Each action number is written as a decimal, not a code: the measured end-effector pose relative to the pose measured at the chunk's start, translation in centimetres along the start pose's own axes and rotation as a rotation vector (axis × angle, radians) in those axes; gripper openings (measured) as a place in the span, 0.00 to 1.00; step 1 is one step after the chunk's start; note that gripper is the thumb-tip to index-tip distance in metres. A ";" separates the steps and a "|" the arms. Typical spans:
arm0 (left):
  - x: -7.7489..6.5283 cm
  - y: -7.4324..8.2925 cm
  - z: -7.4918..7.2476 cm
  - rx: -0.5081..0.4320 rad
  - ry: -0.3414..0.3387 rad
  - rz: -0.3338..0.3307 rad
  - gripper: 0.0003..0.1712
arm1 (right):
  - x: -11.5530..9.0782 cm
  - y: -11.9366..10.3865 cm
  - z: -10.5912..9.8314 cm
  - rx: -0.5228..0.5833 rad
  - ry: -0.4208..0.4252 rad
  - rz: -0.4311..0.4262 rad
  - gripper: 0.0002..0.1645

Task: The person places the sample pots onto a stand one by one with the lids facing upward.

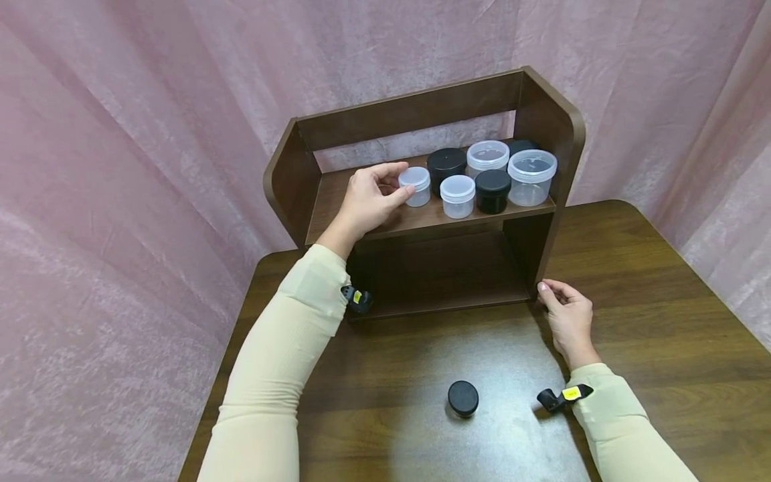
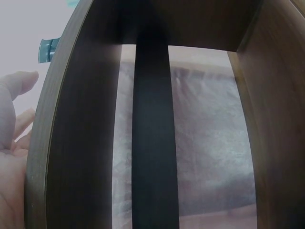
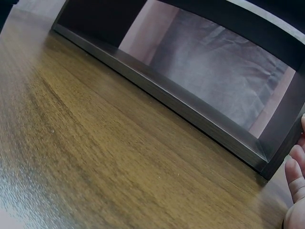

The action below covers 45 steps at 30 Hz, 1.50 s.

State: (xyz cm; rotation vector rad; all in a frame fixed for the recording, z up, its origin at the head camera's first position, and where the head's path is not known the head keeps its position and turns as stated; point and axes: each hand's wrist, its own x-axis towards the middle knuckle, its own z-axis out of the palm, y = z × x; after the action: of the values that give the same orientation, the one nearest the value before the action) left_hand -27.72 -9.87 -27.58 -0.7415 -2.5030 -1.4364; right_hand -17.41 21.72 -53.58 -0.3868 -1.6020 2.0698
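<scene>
On the upper board of a brown wooden shelf unit (image 1: 434, 231), my left hand (image 1: 370, 196) has thumb and fingers around a small clear jar (image 1: 415, 189) with a frosted lid. That jar is the leftmost of the group. Only part of the left hand (image 2: 14, 143) shows in the left wrist view, beyond the shelf's edge. My right hand (image 1: 569, 321) grips the bottom front corner of the unit's right side panel (image 1: 549, 254) between thumb and fingers. The right wrist view catches the fingers (image 3: 296, 176) beside that corner.
Right of the held jar stand a small clear jar (image 1: 458, 199), black-lidded jars (image 1: 492, 193) and larger clear jars (image 1: 531, 179). A black-lidded jar (image 1: 463, 399) sits on the wooden table (image 1: 373, 388) in front. Pink curtain (image 1: 150, 167) hangs behind.
</scene>
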 end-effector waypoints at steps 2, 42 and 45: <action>0.0 0.0 0.0 -0.004 -0.001 -0.003 0.26 | 0.0 0.0 0.0 0.001 -0.002 0.000 0.09; -14.1 2.1 0.1 -0.273 -0.074 0.094 0.12 | 0.2 0.4 -0.1 -0.010 -0.008 -0.027 0.08; -15.5 1.0 1.6 -0.267 -0.157 0.084 0.12 | 0.1 0.4 0.0 -0.021 -0.008 -0.014 0.08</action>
State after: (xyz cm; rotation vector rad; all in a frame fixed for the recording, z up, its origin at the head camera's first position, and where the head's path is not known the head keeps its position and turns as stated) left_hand -13.67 -13.33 -33.50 -1.0297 -2.3805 -1.7665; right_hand -17.63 21.70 -53.92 -0.3745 -1.6279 2.0476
